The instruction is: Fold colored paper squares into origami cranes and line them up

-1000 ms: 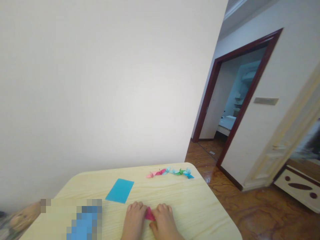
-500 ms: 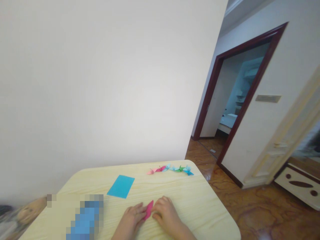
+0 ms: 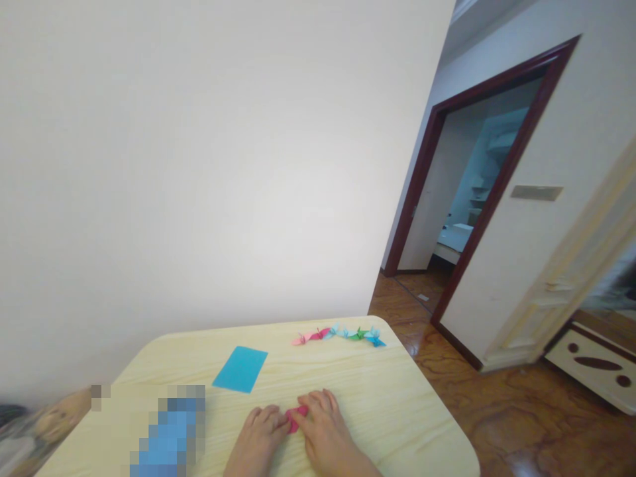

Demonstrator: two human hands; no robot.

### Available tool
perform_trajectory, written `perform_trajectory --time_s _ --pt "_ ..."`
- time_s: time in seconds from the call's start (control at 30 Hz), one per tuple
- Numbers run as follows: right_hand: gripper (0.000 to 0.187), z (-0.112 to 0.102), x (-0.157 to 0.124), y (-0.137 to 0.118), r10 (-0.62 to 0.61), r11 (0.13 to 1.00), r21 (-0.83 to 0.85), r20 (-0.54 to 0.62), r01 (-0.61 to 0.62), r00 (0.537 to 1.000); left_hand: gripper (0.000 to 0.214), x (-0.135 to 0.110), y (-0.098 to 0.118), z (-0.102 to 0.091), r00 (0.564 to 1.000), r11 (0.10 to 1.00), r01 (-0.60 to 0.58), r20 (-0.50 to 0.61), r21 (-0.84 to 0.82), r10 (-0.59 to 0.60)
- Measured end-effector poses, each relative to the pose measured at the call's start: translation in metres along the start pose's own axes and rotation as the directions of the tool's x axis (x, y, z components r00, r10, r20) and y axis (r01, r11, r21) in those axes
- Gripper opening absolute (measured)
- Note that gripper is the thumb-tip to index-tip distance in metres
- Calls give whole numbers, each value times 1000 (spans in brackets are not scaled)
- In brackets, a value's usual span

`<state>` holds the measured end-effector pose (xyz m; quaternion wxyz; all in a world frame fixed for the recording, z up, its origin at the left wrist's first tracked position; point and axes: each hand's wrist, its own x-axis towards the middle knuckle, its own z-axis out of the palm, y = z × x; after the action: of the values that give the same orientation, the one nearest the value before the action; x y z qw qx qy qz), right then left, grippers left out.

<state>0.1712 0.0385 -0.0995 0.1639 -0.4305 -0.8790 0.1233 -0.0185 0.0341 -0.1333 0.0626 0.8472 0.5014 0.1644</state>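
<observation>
A small folded piece of pink paper [image 3: 297, 417] lies on the pale wooden table [image 3: 397, 411] near its front edge. My left hand [image 3: 258, 438] presses on its left side with fingers laid flat. On the paper's right side rests my right hand [image 3: 320, 430], its fingertips curled down onto the top of the fold. Most of the paper is hidden under the fingers.
A flat blue sheet [image 3: 241, 368] lies left of centre. A row of several small coloured paper cranes [image 3: 340, 334] sits along the far edge. A blurred-out blue patch [image 3: 166, 434] covers the table's left. Beyond the right edge are wooden floor and an open doorway [image 3: 472, 199].
The pink paper stood up tilted between my hands half a second ago; now it is pressed down flat, with my right fingers over it.
</observation>
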Motion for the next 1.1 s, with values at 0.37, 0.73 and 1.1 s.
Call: perform_trajectory --time_s 0.37,0.73,1.1 --pt "42 17 -3 -5 180 983 43 -76 -178 981 50 -11 -2 8 997 997 15 68 69 -20" --pt "45 28 -7 13 368 930 89 -151 -358 918 43 -8 -5 11 997 998 69 26 6 -69" --pt "10 5 17 8 26 997 68 -41 -23 999 13 3 1 4 977 990 90 -185 -106 -109"
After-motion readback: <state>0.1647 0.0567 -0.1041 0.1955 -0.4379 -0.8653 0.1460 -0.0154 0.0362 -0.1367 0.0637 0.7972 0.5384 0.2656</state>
